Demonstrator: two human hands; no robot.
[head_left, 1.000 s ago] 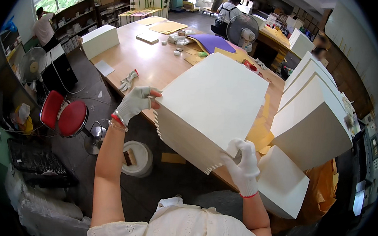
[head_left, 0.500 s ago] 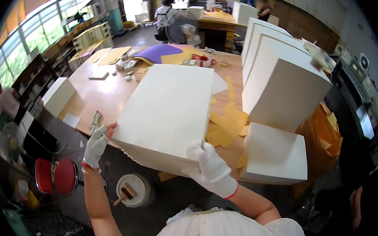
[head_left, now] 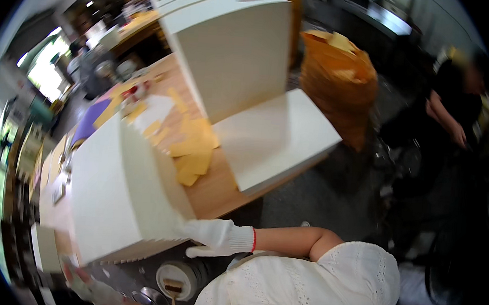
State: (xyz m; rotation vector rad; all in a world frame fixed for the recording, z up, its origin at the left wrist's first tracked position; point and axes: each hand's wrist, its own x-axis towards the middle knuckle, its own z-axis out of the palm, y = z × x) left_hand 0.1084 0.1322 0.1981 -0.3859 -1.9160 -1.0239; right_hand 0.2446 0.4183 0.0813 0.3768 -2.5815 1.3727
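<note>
A large white box-shaped block [head_left: 103, 191] with a jagged lower edge stands near the table's front edge, its right side facing me. My right hand [head_left: 219, 236], in a white knit glove with a red cuff, is at the block's near right corner. Its fingers press against that side, and the thumb sits lower, apart from them. My left hand [head_left: 90, 286], also gloved, is by the block's near left corner. Motion smears its fingers, so their grip is unclear.
Tall white blocks [head_left: 234, 55] and a low white block [head_left: 279, 138] occupy the wooden table's [head_left: 216, 198] right part. Yellow paper scraps [head_left: 191, 149] lie between. An orange sack [head_left: 340, 85] stands beyond, a seated person [head_left: 457, 105] at right. Below is a bucket [head_left: 179, 278] with a brush.
My view has swung to the right and tilted. The large block now shows its right side. My right hand has flattened out along that side; my left has dropped lower.
</note>
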